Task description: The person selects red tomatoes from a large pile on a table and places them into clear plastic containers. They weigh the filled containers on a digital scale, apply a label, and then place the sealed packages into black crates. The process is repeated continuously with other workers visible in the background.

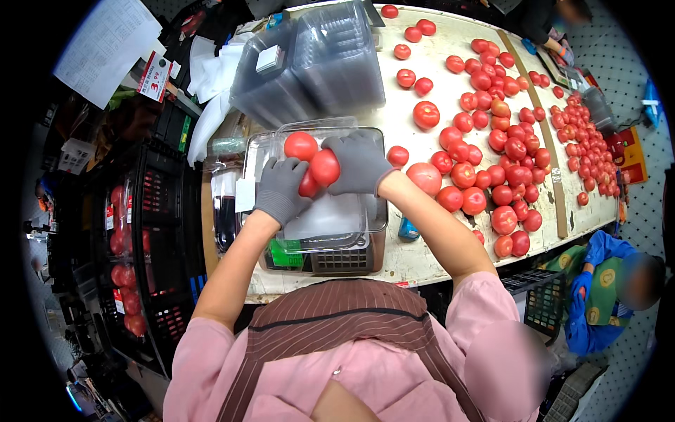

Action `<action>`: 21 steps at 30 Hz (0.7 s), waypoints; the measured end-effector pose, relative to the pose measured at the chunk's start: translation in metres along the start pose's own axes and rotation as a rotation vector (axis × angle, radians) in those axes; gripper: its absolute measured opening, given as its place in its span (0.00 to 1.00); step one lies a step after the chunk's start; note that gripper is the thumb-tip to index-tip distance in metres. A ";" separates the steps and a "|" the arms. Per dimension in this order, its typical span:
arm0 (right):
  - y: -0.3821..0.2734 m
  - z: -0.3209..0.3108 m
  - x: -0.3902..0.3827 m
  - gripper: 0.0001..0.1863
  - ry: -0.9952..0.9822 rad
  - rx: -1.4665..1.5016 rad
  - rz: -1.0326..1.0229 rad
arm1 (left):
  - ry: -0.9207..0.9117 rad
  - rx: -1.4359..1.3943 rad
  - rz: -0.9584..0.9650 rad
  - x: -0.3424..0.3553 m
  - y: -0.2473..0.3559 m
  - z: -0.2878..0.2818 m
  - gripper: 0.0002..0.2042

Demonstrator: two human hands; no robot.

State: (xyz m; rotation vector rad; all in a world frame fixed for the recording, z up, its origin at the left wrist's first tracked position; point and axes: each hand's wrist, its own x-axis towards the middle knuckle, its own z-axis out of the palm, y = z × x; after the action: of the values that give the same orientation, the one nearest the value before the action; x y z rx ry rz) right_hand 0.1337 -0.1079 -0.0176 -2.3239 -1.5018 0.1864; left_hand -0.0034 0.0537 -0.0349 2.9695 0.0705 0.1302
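Three smooth, glossy red tomatoes (301,146) cluster over an open clear plastic clamshell (323,219). The gloved right hand (356,162) grips one; the gloved left hand (281,186) curls against the lowest, its hold unclear.

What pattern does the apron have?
The apron is brown with thin, pale stripes, seen best in the head view.

Looks bright over the white tabletop (437,81), seemingly lit from above, with small glints on the tomatoes (426,114) and pale glare on the clear plastic containers (337,63). Shows soft shadows. Dims sharply among the black crates (158,190) at left. Glows green at a small display (286,254). Appears crisp near the centre, bends toward the rim, ends in black corners. Blurs smoothly over a person's head (640,281) at right.
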 end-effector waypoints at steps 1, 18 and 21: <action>0.001 -0.001 0.003 0.34 -0.023 -0.073 0.067 | 0.013 0.004 0.000 0.000 -0.001 0.003 0.31; -0.006 0.004 0.021 0.24 0.134 -0.230 0.053 | 0.035 0.038 0.006 -0.001 0.011 -0.002 0.32; -0.010 0.007 0.013 0.25 0.007 -0.212 0.072 | 0.032 0.018 -0.006 0.000 0.008 0.005 0.33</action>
State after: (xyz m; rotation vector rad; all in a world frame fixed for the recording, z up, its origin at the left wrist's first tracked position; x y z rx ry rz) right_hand 0.1287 -0.0913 -0.0196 -2.5427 -1.5008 0.0393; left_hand -0.0025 0.0451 -0.0385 2.9852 0.0848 0.1772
